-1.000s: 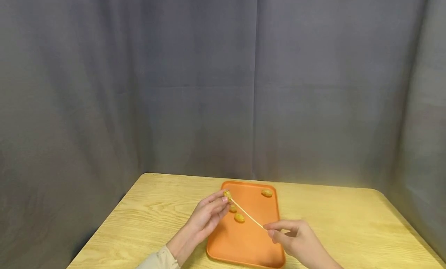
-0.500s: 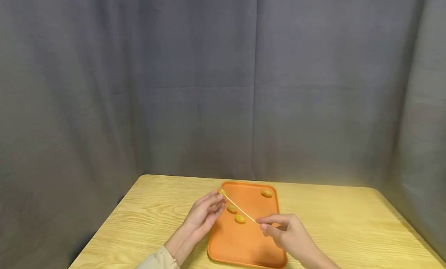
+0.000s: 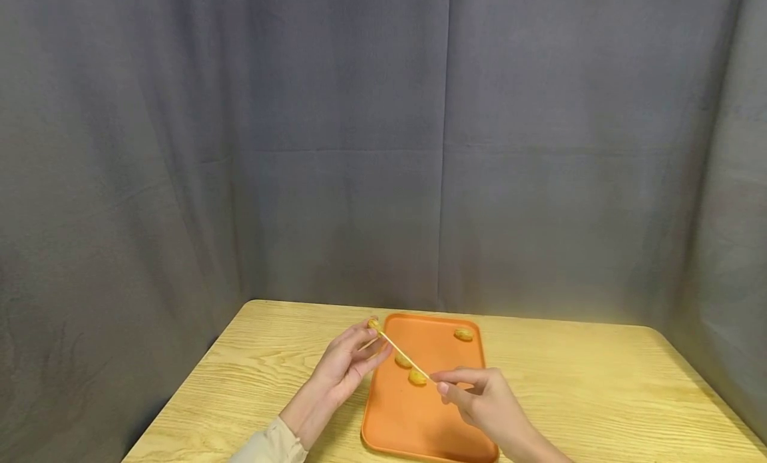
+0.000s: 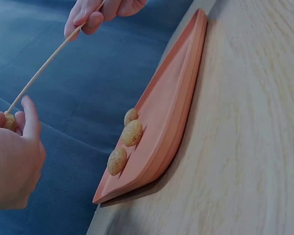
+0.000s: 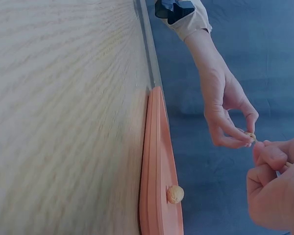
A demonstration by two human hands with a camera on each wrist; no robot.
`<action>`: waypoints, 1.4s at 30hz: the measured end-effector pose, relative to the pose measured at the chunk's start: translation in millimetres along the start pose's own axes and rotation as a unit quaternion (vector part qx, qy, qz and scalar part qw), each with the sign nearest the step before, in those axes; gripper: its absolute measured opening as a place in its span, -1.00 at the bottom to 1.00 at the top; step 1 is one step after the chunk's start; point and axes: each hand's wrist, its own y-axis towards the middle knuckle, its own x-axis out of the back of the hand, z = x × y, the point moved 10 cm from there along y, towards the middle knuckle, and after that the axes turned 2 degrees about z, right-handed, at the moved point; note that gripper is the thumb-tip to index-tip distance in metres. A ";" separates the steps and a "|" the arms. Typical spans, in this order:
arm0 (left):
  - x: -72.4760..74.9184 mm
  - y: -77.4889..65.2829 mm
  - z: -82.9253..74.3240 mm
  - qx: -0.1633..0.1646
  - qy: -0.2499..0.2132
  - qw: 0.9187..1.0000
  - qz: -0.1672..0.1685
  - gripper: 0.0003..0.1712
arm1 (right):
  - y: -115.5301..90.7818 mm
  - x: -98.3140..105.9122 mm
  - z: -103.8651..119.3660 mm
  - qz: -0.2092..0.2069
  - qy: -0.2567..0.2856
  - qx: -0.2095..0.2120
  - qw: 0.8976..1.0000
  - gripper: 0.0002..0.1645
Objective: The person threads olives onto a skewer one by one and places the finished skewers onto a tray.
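Note:
My left hand [image 3: 347, 360] pinches a small wrinkled yellow-brown oval piece [image 3: 374, 325] between thumb and fingertips, over the tray's left edge. One end of a thin wooden skewer [image 3: 403, 352] meets that piece. Toward the skewer's other end, my right hand [image 3: 482, 400] pinches it between thumb and index finger, above the middle of the tray. The skewer slants down from left to right in the head view. In the left wrist view the held piece [image 4: 10, 121] is mostly covered by fingers. Below the hands lies an orange rectangular tray [image 3: 413, 416].
Two similar oval pieces lie near the tray's middle, a farther one [image 3: 403, 360] and a nearer one [image 3: 417, 377]. Another oval piece [image 3: 463, 334] sits in the far right corner. The tray rests on a light wood-grain table [image 3: 575, 390]. Grey curtains [image 3: 335, 150] surround the table.
Both hands have moved left together, and the left has risen slightly in the head view. The right fingers are a little closer to the piece, with slightly less skewer showing between the hands.

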 end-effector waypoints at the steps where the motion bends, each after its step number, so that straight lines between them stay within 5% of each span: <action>1: 0.4 0.0 -0.9 -0.001 -0.001 1.000 -0.002 -0.42 | 0.4 -1.2 -0.2 0.001 0.003 0.003 1.000 -0.65; 6: 3.7 -2.2 -0.8 0.002 -0.004 1.000 -0.011 -0.38 | 2.8 -7.3 -1.1 0.005 0.012 0.019 1.000 -0.62; 13: -6.3 -5.6 7.4 0.019 0.019 0.999 0.018 -0.17 | 12.6 -13.2 0.5 -0.013 0.005 0.008 1.000 -0.60; 19: -12.2 -4.4 6.1 0.003 0.049 0.999 0.022 -0.31 | 23.4 -18.1 3.8 -0.023 0.013 0.005 1.000 -0.61; 24: -11.5 -5.4 15.4 0.021 0.057 0.998 0.028 -0.35 | 30.9 -20.7 -1.9 -0.040 0.035 -0.014 0.998 -0.60; 32: -9.9 -7.3 28.2 0.015 0.111 0.993 0.033 -0.80 | 48.4 -24.9 -13.2 -0.068 0.067 -0.024 0.995 -0.68; 42: -11.9 -7.7 36.2 0.010 0.130 0.991 0.027 -0.82 | 47.2 -18.2 -25.2 -0.085 0.065 -0.043 0.993 -0.65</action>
